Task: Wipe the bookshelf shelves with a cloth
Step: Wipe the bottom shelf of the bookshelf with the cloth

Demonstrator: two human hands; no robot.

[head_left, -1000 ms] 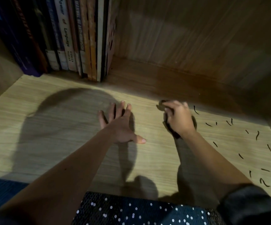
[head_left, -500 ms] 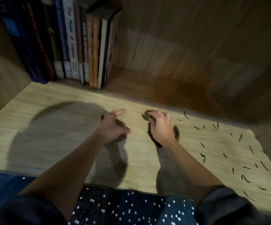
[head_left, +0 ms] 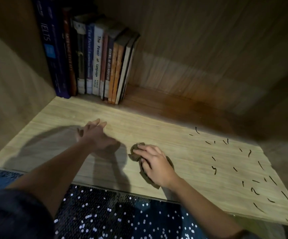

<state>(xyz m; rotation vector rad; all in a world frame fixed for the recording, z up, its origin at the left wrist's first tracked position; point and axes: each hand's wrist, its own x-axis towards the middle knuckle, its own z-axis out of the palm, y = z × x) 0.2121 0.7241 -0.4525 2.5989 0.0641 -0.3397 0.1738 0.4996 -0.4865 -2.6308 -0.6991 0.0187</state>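
Note:
A small brown cloth [head_left: 135, 152] lies bunched on the light wooden shelf board [head_left: 174, 135], close to its front edge. My right hand [head_left: 155, 164] covers the cloth and grips it with bent fingers, pressing it onto the board; most of the cloth is hidden under the palm. My left hand [head_left: 95, 135] is to the left of the cloth, blurred, with fingers extended and holding nothing. Whether it touches the board I cannot tell.
A row of upright books [head_left: 96, 66] stands in the back left corner. Several dark slivers of debris [head_left: 250, 169] are scattered over the right part of the board. Wooden walls close the back and both sides. Dark spotted fabric [head_left: 114, 213] lies below the front edge.
My right hand has dragged the cloth left and toward the front edge, away from the debris. My left hand has left its flat, spread pose and moved left. The view has tilted up.

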